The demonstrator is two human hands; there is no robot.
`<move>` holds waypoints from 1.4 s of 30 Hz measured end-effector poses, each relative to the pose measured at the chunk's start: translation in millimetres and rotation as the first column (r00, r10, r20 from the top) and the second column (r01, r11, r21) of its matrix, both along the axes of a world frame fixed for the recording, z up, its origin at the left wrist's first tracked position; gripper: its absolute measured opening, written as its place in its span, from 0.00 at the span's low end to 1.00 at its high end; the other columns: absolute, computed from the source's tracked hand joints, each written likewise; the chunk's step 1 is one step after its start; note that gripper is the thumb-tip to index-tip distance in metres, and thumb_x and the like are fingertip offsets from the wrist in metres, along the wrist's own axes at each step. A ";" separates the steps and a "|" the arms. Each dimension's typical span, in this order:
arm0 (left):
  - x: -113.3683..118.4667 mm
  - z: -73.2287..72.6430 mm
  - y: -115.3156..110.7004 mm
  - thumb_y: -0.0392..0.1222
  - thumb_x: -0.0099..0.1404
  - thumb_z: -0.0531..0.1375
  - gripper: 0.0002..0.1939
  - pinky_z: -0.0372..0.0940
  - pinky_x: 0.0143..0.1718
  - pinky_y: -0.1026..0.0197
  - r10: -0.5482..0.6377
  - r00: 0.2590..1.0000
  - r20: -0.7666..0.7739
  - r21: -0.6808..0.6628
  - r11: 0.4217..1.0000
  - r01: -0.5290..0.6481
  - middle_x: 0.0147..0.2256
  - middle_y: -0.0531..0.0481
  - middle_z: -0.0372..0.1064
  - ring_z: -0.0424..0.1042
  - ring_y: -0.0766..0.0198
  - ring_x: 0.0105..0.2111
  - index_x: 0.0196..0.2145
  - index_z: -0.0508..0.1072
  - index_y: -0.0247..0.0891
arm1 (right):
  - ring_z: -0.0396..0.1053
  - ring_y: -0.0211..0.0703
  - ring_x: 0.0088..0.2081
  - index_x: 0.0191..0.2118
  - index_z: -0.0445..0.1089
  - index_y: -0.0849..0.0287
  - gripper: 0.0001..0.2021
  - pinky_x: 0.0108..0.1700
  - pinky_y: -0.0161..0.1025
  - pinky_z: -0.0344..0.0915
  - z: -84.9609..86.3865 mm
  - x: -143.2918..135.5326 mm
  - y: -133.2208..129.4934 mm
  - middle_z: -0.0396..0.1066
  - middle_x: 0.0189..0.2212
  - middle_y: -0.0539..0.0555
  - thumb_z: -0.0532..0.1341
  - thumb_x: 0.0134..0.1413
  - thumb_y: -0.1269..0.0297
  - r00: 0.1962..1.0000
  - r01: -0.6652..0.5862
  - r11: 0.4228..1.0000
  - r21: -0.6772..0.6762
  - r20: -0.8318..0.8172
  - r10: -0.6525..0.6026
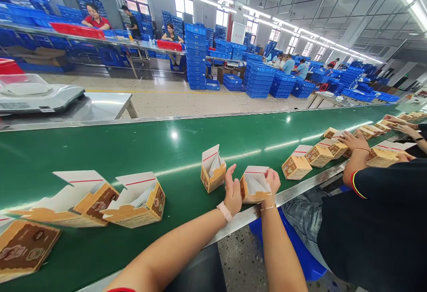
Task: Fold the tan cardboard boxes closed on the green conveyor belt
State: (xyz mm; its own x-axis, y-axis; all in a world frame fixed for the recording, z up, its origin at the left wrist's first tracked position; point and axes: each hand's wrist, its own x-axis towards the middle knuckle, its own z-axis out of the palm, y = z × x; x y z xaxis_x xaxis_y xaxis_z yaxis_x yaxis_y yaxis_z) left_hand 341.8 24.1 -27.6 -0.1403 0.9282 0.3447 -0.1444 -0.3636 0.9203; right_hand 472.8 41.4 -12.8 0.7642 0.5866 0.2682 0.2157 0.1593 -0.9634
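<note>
On the green conveyor belt (187,136), an open brown and orange box (256,186) with a white packet inside stands between my hands. My right hand (272,181) grips its right side, fingers bent over the edge. My left hand (232,190), with a pink wristband, is upright at the box's left side, its fingers apart and holding nothing. Just left of it stands another open box (213,174) with a white packet and a raised lid flap with a red line. Further left are more open boxes (140,199).
At the right a co-worker in a dark shirt (383,207) has a hand on boxes along the belt. More boxes (296,166) stand near the belt's metal edge. A scale (40,98) is at the far left. Stacked blue crates (195,56) and seated people are behind.
</note>
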 end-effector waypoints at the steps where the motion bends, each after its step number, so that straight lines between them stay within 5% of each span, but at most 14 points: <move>1: -8.8 -3.0 -8.0 0.56 0.68 0.44 0.27 0.48 0.62 0.50 -0.047 0.994 -0.102 0.086 0.995 0.056 0.59 0.39 0.54 0.53 0.55 0.61 0.59 0.54 0.39 | 0.66 0.41 0.25 0.27 0.67 0.57 0.17 0.28 0.38 0.63 -1.6 -0.8 -10.1 0.66 0.21 0.50 0.52 0.53 0.49 0.999 0.027 0.996 0.084 -0.018 -0.026; 4: -30.5 -7.5 -18.6 0.57 0.67 0.46 0.33 0.48 0.61 0.46 -0.156 0.905 -0.395 0.274 0.921 0.279 0.62 0.37 0.50 0.49 0.51 0.63 0.64 0.46 0.39 | 0.70 0.47 0.42 0.39 0.70 0.57 0.23 0.42 0.46 0.67 -6.1 -6.3 -40.3 0.71 0.39 0.58 0.45 0.58 0.47 0.987 -0.141 0.947 0.288 0.113 0.112; 7: -35.0 0.6 -8.9 0.53 0.69 0.44 0.30 0.50 0.59 0.45 -0.216 0.787 -0.577 0.301 0.840 0.452 0.63 0.38 0.50 0.48 0.51 0.64 0.64 0.46 0.39 | 0.64 0.53 0.54 0.49 0.69 0.55 0.28 0.53 0.53 0.61 -5.1 -9.4 -57.6 0.68 0.50 0.60 0.45 0.57 0.41 0.856 -0.418 0.889 0.187 0.408 0.317; 12: -15.7 35.2 15.5 0.47 0.68 0.47 0.20 0.55 0.53 0.45 -0.228 0.656 -0.719 0.173 0.856 0.487 0.56 0.41 0.64 0.57 0.51 0.59 0.54 0.65 0.39 | 0.66 0.51 0.50 0.42 0.74 0.51 0.20 0.55 0.53 0.59 15.2 4.6 -55.7 0.73 0.43 0.55 0.53 0.55 0.45 0.659 -0.497 0.863 -0.092 0.607 0.444; 15: -2.9 52.0 21.7 0.44 0.67 0.50 0.13 0.56 0.50 0.45 -0.236 0.619 -0.749 0.096 0.886 0.453 0.42 0.44 0.74 0.63 0.52 0.52 0.35 0.73 0.39 | 0.68 0.49 0.45 0.36 0.75 0.53 0.18 0.50 0.49 0.63 23.2 8.8 -51.8 0.74 0.39 0.55 0.53 0.57 0.49 0.706 -0.466 0.869 -0.166 0.522 0.478; 18: 8.2 56.2 23.5 0.41 0.65 0.50 0.16 0.59 0.45 0.49 -0.309 0.662 -0.683 -0.012 0.911 0.413 0.29 0.47 0.71 0.67 0.55 0.41 0.21 0.66 0.38 | 0.68 0.47 0.42 0.34 0.72 0.57 0.16 0.46 0.46 0.65 18.2 2.0 -48.9 0.72 0.38 0.57 0.55 0.54 0.50 0.886 -0.298 0.952 -0.071 0.351 0.303; 22: 21.5 52.4 27.9 0.34 0.55 0.60 0.06 0.63 0.41 0.57 -0.378 0.858 -0.348 -0.215 0.923 0.320 0.32 0.49 0.67 0.67 0.61 0.36 0.27 0.64 0.39 | 0.68 0.42 0.35 0.33 0.64 0.56 0.15 0.38 0.41 0.69 8.1 -1.6 -41.3 0.66 0.32 0.51 0.65 0.39 0.56 0.999 -0.026 1.000 0.011 -0.040 0.026; 27: 43.0 54.7 40.4 0.28 0.49 0.63 0.15 0.66 0.35 0.59 -0.553 0.824 0.126 -0.585 0.629 0.512 0.29 0.52 0.67 0.69 0.63 0.30 0.32 0.64 0.39 | 0.69 0.42 0.28 0.31 0.61 0.55 0.17 0.28 0.40 0.69 14.4 17.9 -27.8 0.67 0.27 0.48 0.65 0.29 0.68 0.907 -0.182 0.979 -0.090 -0.399 0.132; 32: 58.4 59.9 43.3 0.31 0.50 0.64 0.14 0.66 0.35 0.56 -0.568 0.802 0.186 -0.626 0.561 0.542 0.25 0.51 0.67 0.70 0.61 0.28 0.33 0.64 0.38 | 0.70 0.45 0.33 0.34 0.61 0.57 0.16 0.34 0.45 0.70 21.6 25.8 -28.3 0.68 0.31 0.52 0.63 0.33 0.66 0.944 -0.180 0.975 -0.133 -0.302 0.133; 34: 51.1 57.7 34.3 0.34 0.51 0.64 0.15 0.66 0.38 0.56 -0.543 0.821 0.173 -0.586 0.613 0.529 0.30 0.49 0.69 0.71 0.60 0.32 0.36 0.65 0.38 | 0.68 0.49 0.42 0.39 0.61 0.57 0.18 0.43 0.50 0.68 20.8 21.0 -40.1 0.67 0.39 0.57 0.62 0.39 0.59 0.996 -0.044 0.997 -0.064 -0.077 0.039; 35: 44.3 54.6 27.1 0.35 0.52 0.64 0.14 0.66 0.40 0.56 -0.516 0.846 0.133 -0.526 0.687 0.501 0.33 0.48 0.69 0.71 0.60 0.34 0.36 0.65 0.38 | 0.65 0.52 0.48 0.42 0.60 0.57 0.20 0.48 0.53 0.65 19.5 16.7 -48.0 0.64 0.43 0.59 0.62 0.41 0.57 0.996 0.031 0.999 -0.019 0.084 -0.029; 38: 20.0 39.5 3.4 0.40 0.54 0.63 0.11 0.64 0.46 0.54 -0.292 0.954 -0.066 -0.146 0.949 0.280 0.35 0.47 0.67 0.69 0.59 0.39 0.34 0.66 0.39 | 0.51 0.61 0.58 0.45 0.62 0.57 0.27 0.57 0.61 0.52 13.0 -1.6 -68.6 0.55 0.52 0.64 0.66 0.39 0.52 0.805 0.150 0.988 0.044 0.574 -0.148; 40: 10.0 31.1 -3.1 0.43 0.52 0.64 0.14 0.62 0.49 0.50 -0.055 0.989 -0.140 0.113 0.991 0.071 0.38 0.45 0.65 0.67 0.55 0.43 0.35 0.65 0.39 | 0.48 0.65 0.59 0.43 0.65 0.56 0.24 0.58 0.64 0.47 8.4 -12.2 -71.3 0.55 0.53 0.64 0.67 0.40 0.52 0.651 0.175 0.985 0.007 0.749 -0.120; 42: 8.9 29.5 5.7 0.45 0.47 0.67 0.24 0.57 0.54 0.45 0.133 0.976 -0.175 0.209 0.973 -0.095 0.45 0.41 0.63 0.63 0.50 0.51 0.39 0.63 0.39 | 0.49 0.65 0.58 0.41 0.66 0.56 0.17 0.56 0.66 0.47 5.3 -13.4 -62.8 0.56 0.52 0.64 0.64 0.46 0.54 0.589 0.189 0.981 -0.045 0.804 -0.076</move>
